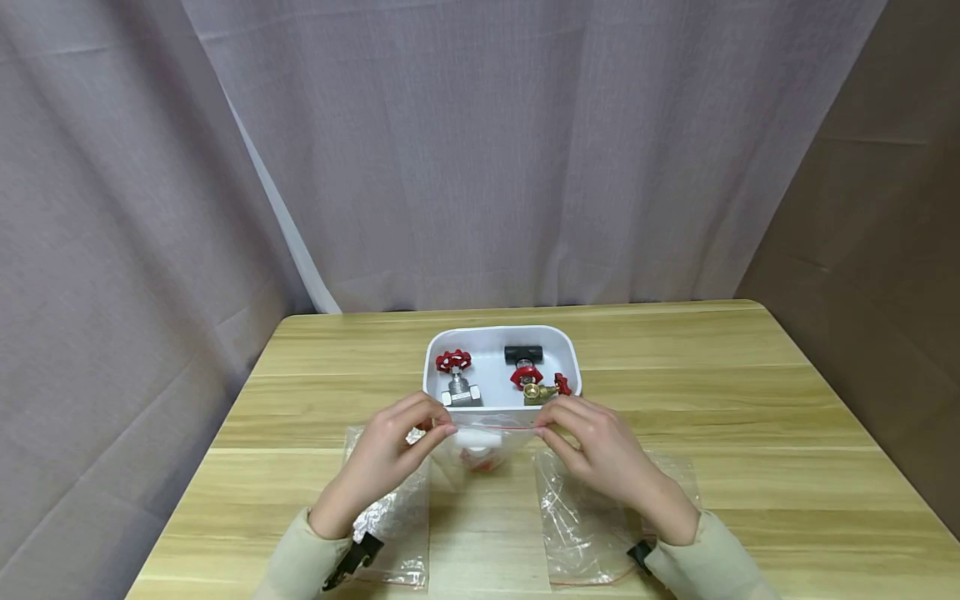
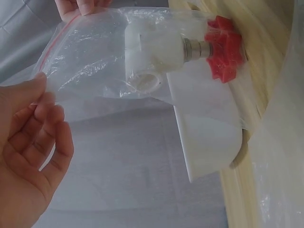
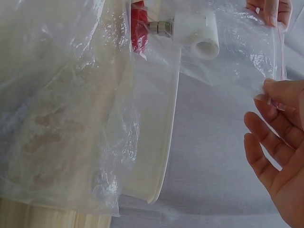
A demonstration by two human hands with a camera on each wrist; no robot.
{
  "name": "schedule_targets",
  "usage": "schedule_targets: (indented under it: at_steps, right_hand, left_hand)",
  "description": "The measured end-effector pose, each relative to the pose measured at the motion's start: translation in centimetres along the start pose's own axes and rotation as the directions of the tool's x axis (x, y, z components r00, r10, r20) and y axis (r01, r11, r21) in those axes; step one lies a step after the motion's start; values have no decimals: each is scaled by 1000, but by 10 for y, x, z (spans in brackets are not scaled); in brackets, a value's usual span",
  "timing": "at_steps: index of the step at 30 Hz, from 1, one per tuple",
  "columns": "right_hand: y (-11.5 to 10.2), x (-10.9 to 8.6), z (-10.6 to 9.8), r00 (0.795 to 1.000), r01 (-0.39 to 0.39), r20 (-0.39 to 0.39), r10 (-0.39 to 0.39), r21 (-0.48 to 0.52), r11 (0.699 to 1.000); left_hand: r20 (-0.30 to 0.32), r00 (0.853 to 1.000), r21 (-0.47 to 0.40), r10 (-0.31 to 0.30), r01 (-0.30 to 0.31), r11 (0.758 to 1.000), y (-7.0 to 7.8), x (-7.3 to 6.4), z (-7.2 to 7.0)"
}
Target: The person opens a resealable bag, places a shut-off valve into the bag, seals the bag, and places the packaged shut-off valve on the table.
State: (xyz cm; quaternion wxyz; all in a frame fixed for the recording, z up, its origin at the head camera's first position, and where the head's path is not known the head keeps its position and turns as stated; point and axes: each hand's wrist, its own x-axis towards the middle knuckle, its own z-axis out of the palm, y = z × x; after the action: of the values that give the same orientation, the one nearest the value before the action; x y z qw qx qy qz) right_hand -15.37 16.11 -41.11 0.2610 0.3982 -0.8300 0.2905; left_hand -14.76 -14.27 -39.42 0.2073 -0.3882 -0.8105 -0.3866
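Between both hands hangs a clear zip bag (image 2: 90, 57) with a red seal line along its top. Inside it lies a white plastic valve (image 2: 154, 52) with a red handwheel (image 2: 223, 50) at the low end. My left hand (image 1: 393, 442) pinches one top corner between thumb and index finger. At the other corner, the thumb and index finger of my right hand (image 1: 600, 442) pinch the seal edge. The bag hangs just in front of a white tray (image 1: 491, 335), which holds a steel valve (image 1: 460, 390), a black valve (image 1: 523, 356) and a brass valve (image 1: 534, 393), each with a red handwheel.
Flat clear zip bags lie on the wooden table (image 1: 315, 467): one bag (image 1: 393, 533) under the left forearm, another bag (image 1: 585, 533) by the right forearm. Grey curtains (image 1: 480, 167) stand behind the table, and a brown panel (image 1: 877, 250) is at the right.
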Motion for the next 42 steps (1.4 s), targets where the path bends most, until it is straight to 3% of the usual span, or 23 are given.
schedule_targets:
  at_steps: [6,21,26,34,42]
  right_hand:
    - [2,0,0,999,15,-37,-14,12,1000]
    - [2,-2,-2,999,-26,-21,26,22,999]
    - [-5,13,2,1000,-13,20,12,55,998]
    - [-23,47,22,993,107,38,-113,137,985]
    - [-30,55,28,992,119,29,-125,162,980]
  left_hand:
    - [6,999,-35,-34,35,999,-1,-1,-2]
    - [25,998,-47,-55,56,997,0,-1,-4]
    - [19,999,-62,-42,43,997,0,-1,0]
    - [37,998,-82,-42,45,996,2,4,7]
    - [57,995,-76,-81,85,993,4,6,4]
